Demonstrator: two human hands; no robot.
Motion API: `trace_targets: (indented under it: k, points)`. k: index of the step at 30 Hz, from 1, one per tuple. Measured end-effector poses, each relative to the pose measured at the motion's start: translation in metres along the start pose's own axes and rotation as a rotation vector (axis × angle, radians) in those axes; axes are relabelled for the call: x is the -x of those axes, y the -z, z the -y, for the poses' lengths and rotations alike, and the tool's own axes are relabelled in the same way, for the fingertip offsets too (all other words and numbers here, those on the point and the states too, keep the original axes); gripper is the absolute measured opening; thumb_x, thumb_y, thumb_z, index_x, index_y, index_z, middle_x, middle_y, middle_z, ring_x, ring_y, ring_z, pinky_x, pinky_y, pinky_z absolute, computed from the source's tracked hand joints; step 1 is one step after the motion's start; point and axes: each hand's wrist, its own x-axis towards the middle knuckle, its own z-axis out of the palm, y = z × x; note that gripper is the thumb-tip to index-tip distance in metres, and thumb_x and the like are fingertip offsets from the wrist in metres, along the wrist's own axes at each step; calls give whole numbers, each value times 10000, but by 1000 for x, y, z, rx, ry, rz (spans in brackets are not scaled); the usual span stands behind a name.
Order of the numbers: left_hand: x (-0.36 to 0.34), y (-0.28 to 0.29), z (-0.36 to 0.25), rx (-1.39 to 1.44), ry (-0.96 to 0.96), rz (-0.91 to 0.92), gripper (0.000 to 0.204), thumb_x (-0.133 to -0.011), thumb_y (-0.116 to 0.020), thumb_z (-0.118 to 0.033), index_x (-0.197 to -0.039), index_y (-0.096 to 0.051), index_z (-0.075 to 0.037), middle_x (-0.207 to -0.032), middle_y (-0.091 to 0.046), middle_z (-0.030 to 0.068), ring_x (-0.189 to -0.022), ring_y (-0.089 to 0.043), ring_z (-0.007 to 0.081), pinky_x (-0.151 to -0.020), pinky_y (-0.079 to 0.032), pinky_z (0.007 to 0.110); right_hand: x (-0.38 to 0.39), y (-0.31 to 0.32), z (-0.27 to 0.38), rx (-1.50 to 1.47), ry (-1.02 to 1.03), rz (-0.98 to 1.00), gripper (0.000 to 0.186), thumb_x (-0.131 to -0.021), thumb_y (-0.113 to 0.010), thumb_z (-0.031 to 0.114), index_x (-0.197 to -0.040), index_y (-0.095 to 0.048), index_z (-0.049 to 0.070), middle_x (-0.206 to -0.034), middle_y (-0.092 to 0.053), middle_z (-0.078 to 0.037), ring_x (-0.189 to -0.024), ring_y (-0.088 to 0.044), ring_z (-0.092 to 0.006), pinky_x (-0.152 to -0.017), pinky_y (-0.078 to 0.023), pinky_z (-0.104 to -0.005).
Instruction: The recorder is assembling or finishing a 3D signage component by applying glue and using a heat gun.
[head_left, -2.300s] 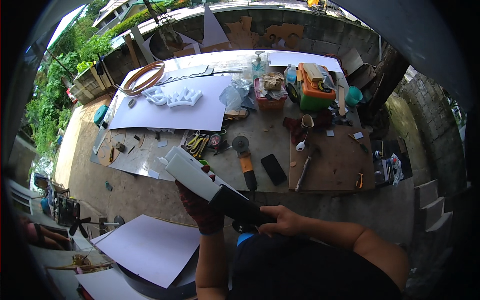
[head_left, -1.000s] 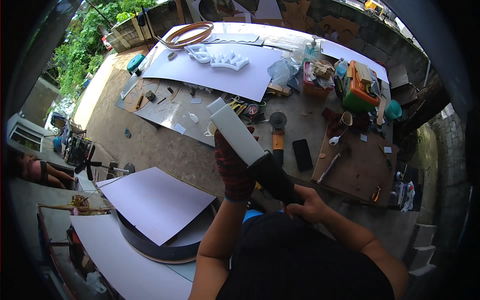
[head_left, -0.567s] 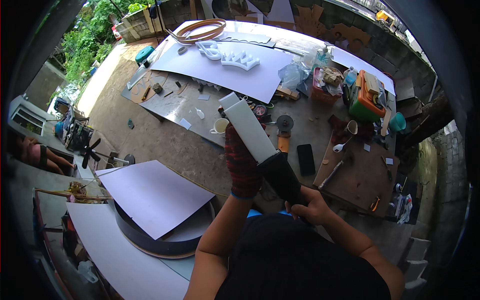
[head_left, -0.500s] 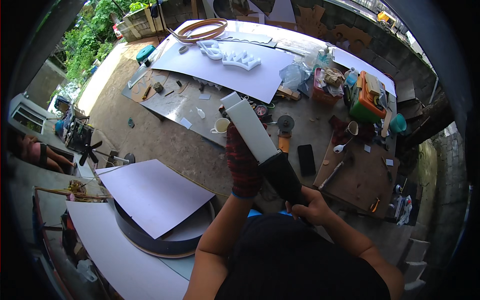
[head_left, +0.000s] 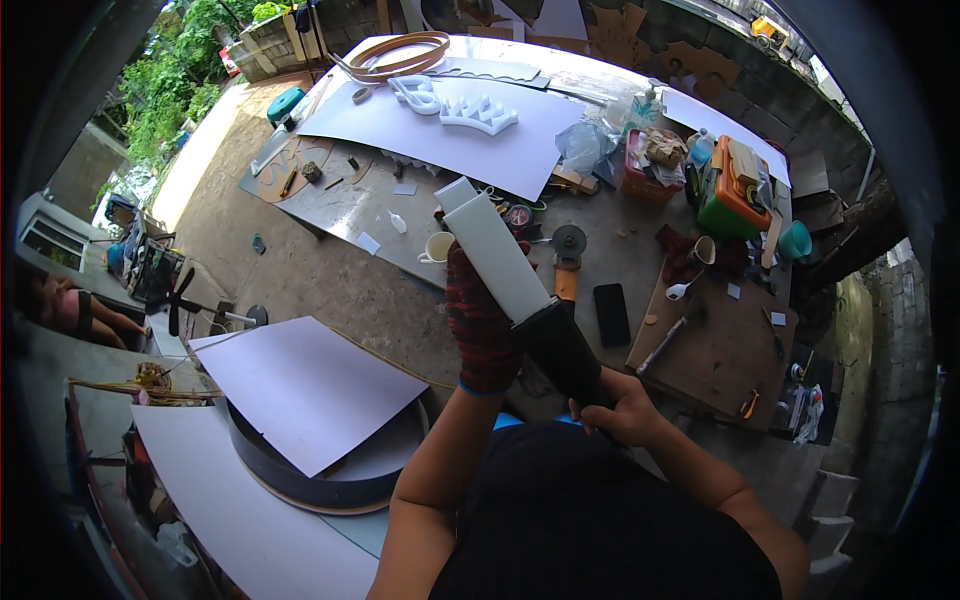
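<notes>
A long white box-shaped piece [head_left: 497, 254] slants up and away in front of me, with a second short white end showing at its top. My left hand [head_left: 483, 325], in a red-and-black knitted glove, is wrapped round it from behind; glove fingers show at its right side. Against the piece's lower end sits a black tapered tool [head_left: 560, 350] whose exact kind I cannot make out. My bare right hand [head_left: 622, 412] is closed round the tool's near end, thumb on top. A cream mug [head_left: 437, 248] stands just beyond the glove.
On the workbench lie an angle grinder [head_left: 568, 250], a black phone [head_left: 611, 315], white foam-like cut letters [head_left: 478, 115] on a white sheet [head_left: 540, 160], and an orange-green box [head_left: 728, 205]. At left, a white panel [head_left: 310, 390] rests on a dark ring [head_left: 300, 488]. Another person [head_left: 85, 310] is at far left.
The view has shifted very slightly. Both hands keep the same hold on the white piece and the black tool, with hardly any movement.
</notes>
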Motion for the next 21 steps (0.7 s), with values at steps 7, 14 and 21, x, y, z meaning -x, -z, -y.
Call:
trace_targets:
  k: [7,14,21]
  points:
    - [4,-1,-3,-61,-96,58,505,-1024,-352,-444,-1344,-366,-53,-1104,-611,230,-949,-649,278,-843,-551,372,-1,0,-2,8,32,25,326,-868,-679,97,-1149,-541,5,-862,-611,-41,-713,-591,-89,-645,-488,-250]
    - [9,-8,-6,-90,-102,50,483,-1030,-349,-414,-1355,-354,-57,-1103,-604,233,-958,-646,279,-853,-552,368,3,-1,-2,26,23,5,324,-862,-687,107,-1139,-548,12,-849,-602,-34,-707,-589,-89,-645,-485,-250]
    - [4,-3,-1,12,-10,-9,637,-982,-384,-560,-1346,-411,-38,-1107,-635,204,-952,-650,262,-829,-538,379,3,-1,0,13,7,7,340,-858,-685,112,-1147,-542,3,-857,-605,-45,-702,-587,-91,-637,-484,-247]
